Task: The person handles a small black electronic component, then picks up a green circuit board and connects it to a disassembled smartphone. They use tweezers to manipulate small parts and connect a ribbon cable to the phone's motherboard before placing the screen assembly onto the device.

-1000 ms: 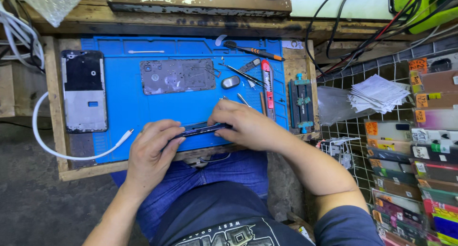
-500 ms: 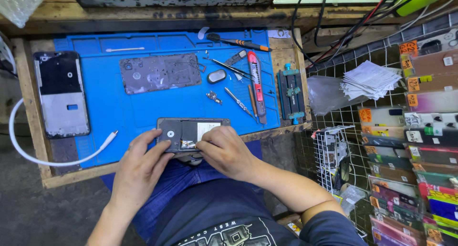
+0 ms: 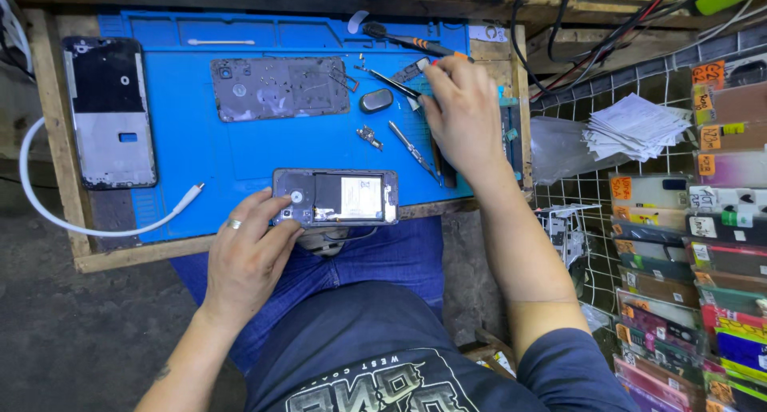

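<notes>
Matting of blue silicone (image 3: 240, 152) covers most of the wooden bench (image 3: 56, 124), and it carries nearly everything else. At its left edge lies a stripped phone frame (image 3: 109, 112), long axis running away from the person. A white cable (image 3: 96, 224) loops off the bench and back, its plug resting on the mat near the front. Toward the back lies a grey back cover (image 3: 280, 87), its length running left to right. To the right of the bench, a wire rack (image 3: 591, 244) holds a stack of white papers (image 3: 635, 126) and rows of coloured phone cases (image 3: 687, 244).

The opened phone (image 3: 335, 197) sits at the front edge of the mat, inner side up, long axis left to right, the camera end toward the left. The left hand (image 3: 248, 256) grips that left end, thumb and fingers curled around it. Nothing stands between the phone and the camera.

The right hand (image 3: 463, 112) is well apart from the phone, at the mat's right side among the tools, fingers bent down over them; whether it grasps one I cannot tell. Beside it lie tweezers (image 3: 395, 83), a screwdriver with an orange-banded handle (image 3: 411, 42), a small dark oval part (image 3: 376, 101) and a thin metal pick (image 3: 411, 147).
</notes>
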